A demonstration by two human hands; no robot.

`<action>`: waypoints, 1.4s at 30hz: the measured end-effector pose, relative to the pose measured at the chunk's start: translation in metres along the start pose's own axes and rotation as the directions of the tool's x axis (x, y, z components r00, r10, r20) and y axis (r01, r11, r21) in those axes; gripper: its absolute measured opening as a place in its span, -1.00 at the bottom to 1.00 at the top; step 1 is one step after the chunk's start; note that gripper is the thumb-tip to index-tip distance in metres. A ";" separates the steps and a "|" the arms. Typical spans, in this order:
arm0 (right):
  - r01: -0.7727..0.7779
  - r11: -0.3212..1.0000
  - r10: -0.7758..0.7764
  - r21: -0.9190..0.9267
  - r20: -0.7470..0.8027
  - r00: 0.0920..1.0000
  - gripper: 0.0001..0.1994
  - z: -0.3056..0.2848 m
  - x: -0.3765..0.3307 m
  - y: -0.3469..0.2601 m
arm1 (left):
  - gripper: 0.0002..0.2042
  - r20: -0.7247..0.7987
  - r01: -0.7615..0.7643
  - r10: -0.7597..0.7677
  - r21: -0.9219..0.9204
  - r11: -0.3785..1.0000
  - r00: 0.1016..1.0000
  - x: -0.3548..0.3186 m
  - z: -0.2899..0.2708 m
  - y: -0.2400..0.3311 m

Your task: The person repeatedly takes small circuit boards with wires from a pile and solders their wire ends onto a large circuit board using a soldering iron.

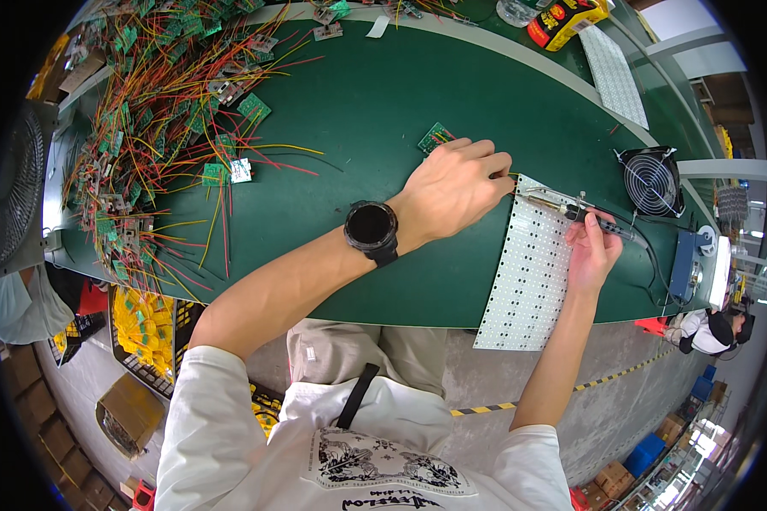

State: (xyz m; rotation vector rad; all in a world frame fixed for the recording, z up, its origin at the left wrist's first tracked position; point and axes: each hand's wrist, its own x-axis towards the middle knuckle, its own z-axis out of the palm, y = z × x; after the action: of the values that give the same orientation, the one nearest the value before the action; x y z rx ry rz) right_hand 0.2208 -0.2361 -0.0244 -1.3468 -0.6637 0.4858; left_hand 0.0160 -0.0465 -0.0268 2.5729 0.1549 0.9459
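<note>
My left hand (456, 189) is down on the green tabletop (375, 111), fingers curled together and pinching something small at the left edge of the white perforated panel (530, 272). What sits under those fingertips I cannot tell; my knuckles hide it. Just behind that hand lies 1 small green circuit board (435, 136), close to the knuckles but seemingly not held.

My right hand (592, 251) is wrapped around the soldering iron (584, 213), grip closed on the dark handle like a pen. The iron's long axis runs from lower right to upper left across the top of the panel, its metal tip pointing straight at my left fingertips. So the work spot lies left of my right grip, right at the end of the tip, and the left hand is the nearer one, already on it.

Far left, a heap of wired boards (158, 111) sprawls. A small black fan (652, 180) sits beyond the iron.
</note>
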 end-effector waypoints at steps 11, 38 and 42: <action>0.004 0.999 -0.003 -0.038 0.009 1.000 -0.81 -0.004 0.001 0.001 | -0.91 0.031 -0.005 0.004 0.022 1.000 1.000 0.002 0.001 0.002; -0.040 0.990 0.049 0.135 -0.066 0.997 -0.81 -0.009 0.003 0.001 | -0.79 -0.207 0.321 -0.272 0.267 0.908 0.940 -0.043 -0.090 0.046; -0.040 0.988 0.051 0.147 -0.067 0.996 -0.81 -0.009 0.003 0.003 | -0.74 -0.398 0.771 -0.664 0.397 0.498 0.633 -0.088 -0.139 0.032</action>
State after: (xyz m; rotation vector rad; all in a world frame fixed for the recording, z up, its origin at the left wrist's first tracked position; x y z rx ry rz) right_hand 0.2293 -0.2396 -0.0274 -1.2375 -0.5301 0.5114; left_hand -0.1420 -0.0519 0.0299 2.4031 1.6558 0.8587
